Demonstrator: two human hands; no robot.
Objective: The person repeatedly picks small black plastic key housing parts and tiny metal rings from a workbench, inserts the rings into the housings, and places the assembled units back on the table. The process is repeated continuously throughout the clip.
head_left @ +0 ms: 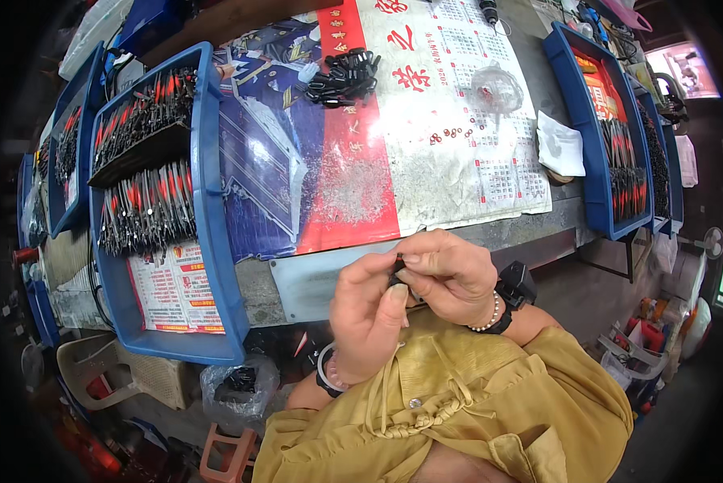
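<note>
Close to my body, at the near edge of the bench, both hands meet around a small dark piece (398,266). My left hand (363,310) pinches it from the left, thumb and fingertips pressed together. From the right, the thumb and fingertips of my right hand (455,275) close on the same piece. The fingers hide most of it, so its exact kind cannot be made out. Farther off on the bench lies a heap of black, glossy, elongated parts (344,79). Several small reddish rings (450,134) are scattered to the right of that heap.
A printed calendar sheet (442,181) covers the bench. A clear plastic bowl (497,90) and a folded white paper (561,146) lie at right. Blue trays at left (216,266) and right (580,153) hold rows of slim dark pieces with orange parts. A beige chair (156,378) stands lower left.
</note>
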